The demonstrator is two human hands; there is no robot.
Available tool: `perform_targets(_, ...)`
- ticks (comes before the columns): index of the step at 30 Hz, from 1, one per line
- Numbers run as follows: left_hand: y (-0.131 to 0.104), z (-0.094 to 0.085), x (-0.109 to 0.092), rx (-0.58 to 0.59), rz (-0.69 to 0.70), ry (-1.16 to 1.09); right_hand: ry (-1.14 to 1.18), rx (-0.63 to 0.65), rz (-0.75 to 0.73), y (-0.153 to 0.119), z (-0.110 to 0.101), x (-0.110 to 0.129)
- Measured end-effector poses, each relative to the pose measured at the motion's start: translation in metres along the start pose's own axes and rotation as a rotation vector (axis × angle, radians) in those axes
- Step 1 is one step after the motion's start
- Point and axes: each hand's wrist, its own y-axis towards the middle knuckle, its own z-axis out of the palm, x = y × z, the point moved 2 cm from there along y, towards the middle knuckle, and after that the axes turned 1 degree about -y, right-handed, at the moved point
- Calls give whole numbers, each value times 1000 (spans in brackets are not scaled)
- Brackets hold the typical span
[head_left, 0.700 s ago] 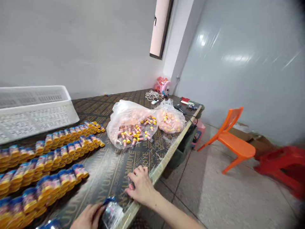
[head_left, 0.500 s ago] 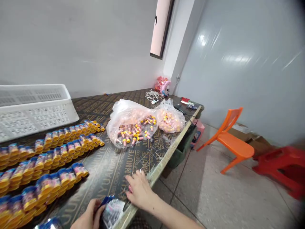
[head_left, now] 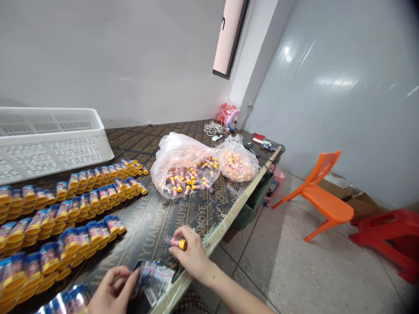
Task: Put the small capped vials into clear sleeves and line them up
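Our hands on the "YUANMUYE" board (head_left: 153, 226)

Our right hand (head_left: 193, 257) pinches one yellow-capped tube (head_left: 178, 242); our left hand (head_left: 113, 292) grips printed wrappers (head_left: 153, 279); two bags (head_left: 183, 168) beyond.

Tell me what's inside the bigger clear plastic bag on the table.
The bigger clear bag holds many small tubes with yellow caps and pinkish bodies, lying loose near its front. Farther back, the crumpled, cloudy plastic shows only an orange-pink blur, so what's there cannot be made out.

The worktop (head_left: 183, 213) carries repeated gold lettering; "YUAN" and "MUYE" can be read at 6 o'clock. Labels on the tubes are too small to read.
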Motion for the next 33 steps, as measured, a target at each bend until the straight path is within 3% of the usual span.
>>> perform_targets(4, -7, 3, -15, -115, -207, -389, 168, 0, -16, -3, 3, 7)
perform_targets(10, -5, -1, -17, -137, -258, -660, 443, 70, 43, -8, 12, 8)
perform_targets(13, -6, -6, -15, -161, -259, -710, 409, 39, 2, -14, 14, 13)
perform_targets(19, -5, -12, -14, -239, -264, -749, 223, -19, -279, -28, 17, 22)
perform_targets(24, -3, -15, -10, -277, -251, -750, 143, -92, -405, -31, 20, 28)
perform_targets(28, -5, -15, -10, -252, -198, -710, 137, 9, -408, -33, 25, 34)
perform_targets(33, -13, -10, -20, -95, -142, -750, 181, 196, -372, -36, 33, 31)
